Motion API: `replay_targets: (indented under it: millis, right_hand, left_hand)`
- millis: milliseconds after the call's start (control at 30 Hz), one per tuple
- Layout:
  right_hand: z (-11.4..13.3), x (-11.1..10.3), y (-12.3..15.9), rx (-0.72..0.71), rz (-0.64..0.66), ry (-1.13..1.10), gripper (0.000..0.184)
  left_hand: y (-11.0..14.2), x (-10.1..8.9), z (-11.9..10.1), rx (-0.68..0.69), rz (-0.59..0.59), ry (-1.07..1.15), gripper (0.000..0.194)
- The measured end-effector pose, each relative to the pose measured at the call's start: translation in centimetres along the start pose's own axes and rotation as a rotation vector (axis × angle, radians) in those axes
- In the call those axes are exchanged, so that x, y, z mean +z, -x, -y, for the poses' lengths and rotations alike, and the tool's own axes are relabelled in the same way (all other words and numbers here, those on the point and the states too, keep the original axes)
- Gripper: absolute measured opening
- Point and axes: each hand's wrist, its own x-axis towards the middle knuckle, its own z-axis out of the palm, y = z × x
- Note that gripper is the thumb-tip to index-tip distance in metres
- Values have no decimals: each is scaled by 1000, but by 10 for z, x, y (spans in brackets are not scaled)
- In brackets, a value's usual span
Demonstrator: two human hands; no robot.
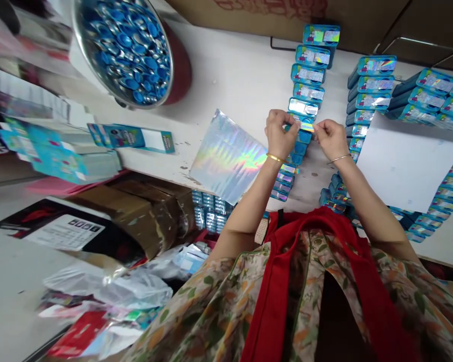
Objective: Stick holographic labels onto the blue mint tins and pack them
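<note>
My left hand (280,132) and my right hand (330,139) are both pinched on a small holographic sticker (307,125) held between them, just above a row of blue boxes (308,75) with shiny labels. The fingers of both hands are closed. A holographic sticker sheet (226,158) lies on the white table (234,75) to the left of my left hand. Gold bangles sit on both wrists.
A metal bowl (126,48) full of blue caps stands at the back left. More blue boxes (373,83) are stacked at the right around a white sheet (407,163). Cardboard boxes (143,208), plastic bags and printed packets (130,137) lie at the left.
</note>
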Motion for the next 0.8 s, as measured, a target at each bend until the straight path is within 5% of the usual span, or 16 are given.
replay_targets:
  millis: [467, 667, 800]
  right_hand:
    - [-35, 6, -25, -11, 42, 166, 47]
    - [-37, 15, 5, -20, -74, 136, 54]
    - [-39, 32, 34, -91, -6, 143, 54]
  left_hand:
    - [-14, 11, 16, -36, 38, -166, 20]
    - [-15, 17, 48, -168, 7, 128, 75]
    - [-18, 26, 65, -283, 83, 335, 89]
